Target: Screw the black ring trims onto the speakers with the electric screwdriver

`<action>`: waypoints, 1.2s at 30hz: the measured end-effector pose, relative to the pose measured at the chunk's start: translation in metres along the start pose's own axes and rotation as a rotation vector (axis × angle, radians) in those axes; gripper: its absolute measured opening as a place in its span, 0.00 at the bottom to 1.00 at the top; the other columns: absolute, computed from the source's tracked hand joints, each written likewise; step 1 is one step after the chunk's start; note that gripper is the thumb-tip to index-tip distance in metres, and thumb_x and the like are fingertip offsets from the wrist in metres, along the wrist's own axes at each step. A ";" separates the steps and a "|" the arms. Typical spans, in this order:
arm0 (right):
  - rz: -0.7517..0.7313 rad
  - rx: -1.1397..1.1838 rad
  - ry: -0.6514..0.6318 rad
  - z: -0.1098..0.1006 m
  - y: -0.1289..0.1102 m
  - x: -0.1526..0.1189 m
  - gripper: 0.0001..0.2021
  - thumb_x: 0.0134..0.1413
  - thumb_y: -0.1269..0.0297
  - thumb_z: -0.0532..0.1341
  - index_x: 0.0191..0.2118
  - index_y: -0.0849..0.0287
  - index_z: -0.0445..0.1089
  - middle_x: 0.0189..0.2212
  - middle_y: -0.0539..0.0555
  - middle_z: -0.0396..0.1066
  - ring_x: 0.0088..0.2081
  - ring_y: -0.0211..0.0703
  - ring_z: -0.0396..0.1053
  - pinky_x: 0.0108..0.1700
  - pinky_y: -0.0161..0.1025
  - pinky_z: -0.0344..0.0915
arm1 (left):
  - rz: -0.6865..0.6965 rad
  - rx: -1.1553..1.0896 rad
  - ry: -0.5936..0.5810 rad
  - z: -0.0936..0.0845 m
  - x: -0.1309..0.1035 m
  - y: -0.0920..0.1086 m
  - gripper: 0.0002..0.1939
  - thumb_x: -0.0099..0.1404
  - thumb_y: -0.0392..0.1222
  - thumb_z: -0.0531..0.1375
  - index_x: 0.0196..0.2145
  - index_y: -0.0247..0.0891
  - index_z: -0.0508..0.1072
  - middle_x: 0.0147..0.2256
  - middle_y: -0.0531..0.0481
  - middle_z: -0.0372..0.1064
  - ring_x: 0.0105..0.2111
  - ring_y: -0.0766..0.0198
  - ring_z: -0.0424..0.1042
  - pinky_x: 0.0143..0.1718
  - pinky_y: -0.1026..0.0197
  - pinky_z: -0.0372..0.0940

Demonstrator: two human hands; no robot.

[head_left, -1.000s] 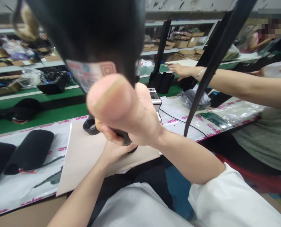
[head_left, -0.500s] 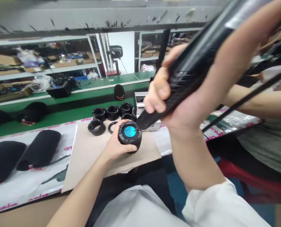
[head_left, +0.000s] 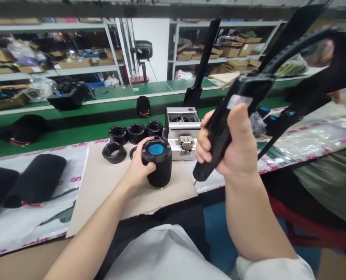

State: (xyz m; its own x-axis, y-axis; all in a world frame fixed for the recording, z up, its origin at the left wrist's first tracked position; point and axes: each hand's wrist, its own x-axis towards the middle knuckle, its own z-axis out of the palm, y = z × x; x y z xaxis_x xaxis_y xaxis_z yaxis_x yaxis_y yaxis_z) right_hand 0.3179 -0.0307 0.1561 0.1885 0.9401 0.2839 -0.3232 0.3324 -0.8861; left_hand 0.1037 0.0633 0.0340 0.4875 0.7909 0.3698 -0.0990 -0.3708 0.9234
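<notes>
My left hand (head_left: 138, 167) grips a black cylindrical speaker (head_left: 160, 173) with a blue disc on its top end, upright on a beige cardboard sheet (head_left: 103, 194). In my right hand (head_left: 237, 144) is a black electric screwdriver (head_left: 219, 132), fingers wrapped round it and thumb along its body. Its tip points down, right of the speaker and apart from it. Several black rings (head_left: 118, 134) stand behind and left of the speaker. Just behind the right side of the cardboard is a silver metal box (head_left: 183, 134).
Black fabric-covered cylinders (head_left: 39, 177) lie on the white printed sheet at left. A small black piece (head_left: 143, 106) stands on the green table (head_left: 103, 128). Dark arms and a cable hang at right, beside a person's grey clothing (head_left: 330, 179). Shelves with boxes are behind.
My right hand has drawn the screwdriver away from the speaker's top, to the right and lower. The speaker now shows more of its side. The view has shifted.
</notes>
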 end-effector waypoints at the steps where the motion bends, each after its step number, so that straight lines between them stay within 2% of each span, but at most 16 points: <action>1: 0.046 0.008 0.013 0.000 0.006 -0.005 0.26 0.54 0.37 0.73 0.34 0.57 0.69 0.17 0.46 0.65 0.13 0.36 0.60 0.16 0.34 0.62 | -0.008 -0.001 -0.011 -0.002 0.002 0.000 0.55 0.56 0.82 0.63 0.67 0.40 0.63 0.64 0.35 0.69 0.63 0.38 0.71 0.67 0.41 0.63; 4: 0.243 -0.006 0.050 0.001 0.034 -0.015 0.27 0.51 0.38 0.75 0.33 0.57 0.68 0.17 0.47 0.66 0.13 0.36 0.60 0.16 0.34 0.61 | -0.028 -0.012 -0.036 -0.005 0.007 -0.002 0.51 0.61 0.81 0.58 0.68 0.41 0.62 0.67 0.35 0.66 0.67 0.39 0.67 0.70 0.40 0.58; 7: 0.426 -0.039 0.046 0.004 0.064 -0.022 0.25 0.49 0.47 0.78 0.30 0.59 0.66 0.19 0.49 0.68 0.15 0.38 0.64 0.16 0.33 0.61 | -0.050 -0.048 -0.052 -0.007 0.007 -0.005 0.47 0.65 0.78 0.57 0.69 0.43 0.61 0.69 0.37 0.63 0.70 0.40 0.63 0.72 0.40 0.55; 11: 0.475 -0.037 0.072 0.008 0.086 -0.028 0.23 0.45 0.54 0.80 0.30 0.60 0.65 0.21 0.49 0.69 0.16 0.36 0.64 0.16 0.31 0.60 | -0.081 -0.124 -0.050 -0.007 0.005 -0.006 0.41 0.70 0.74 0.56 0.70 0.45 0.61 0.69 0.39 0.64 0.70 0.42 0.62 0.71 0.41 0.57; 14: 0.462 -0.039 0.064 0.002 0.083 -0.029 0.22 0.46 0.55 0.80 0.30 0.60 0.67 0.21 0.50 0.70 0.15 0.38 0.64 0.16 0.32 0.60 | -0.059 -0.092 -0.022 -0.006 0.004 -0.002 0.39 0.68 0.67 0.65 0.68 0.44 0.64 0.66 0.40 0.68 0.67 0.43 0.68 0.69 0.43 0.60; 17: 0.320 -0.027 0.115 -0.010 0.058 -0.022 0.23 0.48 0.51 0.80 0.31 0.60 0.69 0.23 0.50 0.71 0.16 0.38 0.65 0.17 0.34 0.61 | -0.021 -0.048 0.006 -0.002 -0.004 0.000 0.39 0.64 0.59 0.72 0.65 0.44 0.66 0.63 0.40 0.70 0.63 0.45 0.71 0.66 0.45 0.64; 20: -0.049 0.025 0.262 -0.015 0.024 -0.006 0.28 0.47 0.39 0.78 0.33 0.55 0.67 0.21 0.45 0.68 0.17 0.35 0.63 0.20 0.35 0.64 | 0.138 -0.080 -0.042 0.007 -0.017 -0.003 0.42 0.58 0.56 0.76 0.65 0.45 0.66 0.62 0.40 0.70 0.61 0.44 0.73 0.62 0.47 0.67; 22: -0.288 0.028 0.307 -0.010 0.007 0.010 0.29 0.48 0.34 0.75 0.32 0.54 0.65 0.19 0.44 0.63 0.17 0.36 0.61 0.20 0.36 0.61 | 0.273 -0.104 -0.067 0.013 -0.024 -0.006 0.44 0.56 0.56 0.77 0.65 0.46 0.65 0.60 0.39 0.71 0.60 0.45 0.74 0.60 0.47 0.69; 24: -0.410 -0.013 0.326 -0.003 0.001 0.028 0.29 0.52 0.32 0.72 0.30 0.53 0.65 0.18 0.45 0.61 0.16 0.36 0.58 0.19 0.37 0.56 | 0.340 -0.090 -0.053 0.017 -0.029 -0.009 0.44 0.57 0.56 0.76 0.66 0.45 0.65 0.59 0.39 0.72 0.58 0.46 0.75 0.59 0.47 0.69; 26: -0.423 -0.071 0.322 0.002 0.005 0.045 0.30 0.53 0.28 0.69 0.31 0.52 0.66 0.18 0.45 0.61 0.17 0.35 0.57 0.18 0.37 0.52 | 0.324 -0.072 -0.030 0.018 -0.030 -0.010 0.43 0.58 0.57 0.76 0.66 0.45 0.65 0.58 0.40 0.72 0.57 0.46 0.76 0.59 0.47 0.70; 29: -0.369 -0.160 0.272 0.003 0.021 0.064 0.31 0.51 0.27 0.69 0.32 0.52 0.64 0.18 0.44 0.62 0.16 0.35 0.58 0.18 0.36 0.51 | 0.256 -0.050 -0.001 0.016 -0.029 -0.010 0.43 0.57 0.59 0.75 0.65 0.46 0.66 0.59 0.41 0.72 0.58 0.46 0.76 0.59 0.47 0.69; 34: -0.311 -0.204 0.260 -0.003 0.043 0.072 0.29 0.57 0.32 0.68 0.31 0.52 0.62 0.17 0.44 0.61 0.16 0.36 0.58 0.19 0.37 0.50 | 0.214 -0.023 0.012 0.012 -0.029 -0.012 0.45 0.56 0.61 0.75 0.65 0.46 0.66 0.60 0.39 0.71 0.59 0.44 0.74 0.60 0.45 0.68; 36: -0.309 -0.199 0.248 -0.005 0.048 0.072 0.29 0.58 0.31 0.67 0.31 0.53 0.62 0.18 0.45 0.62 0.16 0.37 0.59 0.19 0.37 0.50 | 0.203 -0.031 0.008 0.012 -0.029 -0.013 0.45 0.56 0.61 0.75 0.65 0.46 0.65 0.60 0.39 0.71 0.59 0.43 0.74 0.61 0.44 0.68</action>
State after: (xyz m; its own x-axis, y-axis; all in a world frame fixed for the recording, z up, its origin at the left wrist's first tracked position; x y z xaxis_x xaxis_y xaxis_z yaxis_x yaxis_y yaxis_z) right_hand 0.3213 0.0526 0.1324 0.4731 0.7444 0.4713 -0.0362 0.5509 -0.8338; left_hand 0.1011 0.0394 0.0095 0.4481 0.7050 0.5497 -0.2216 -0.5081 0.8323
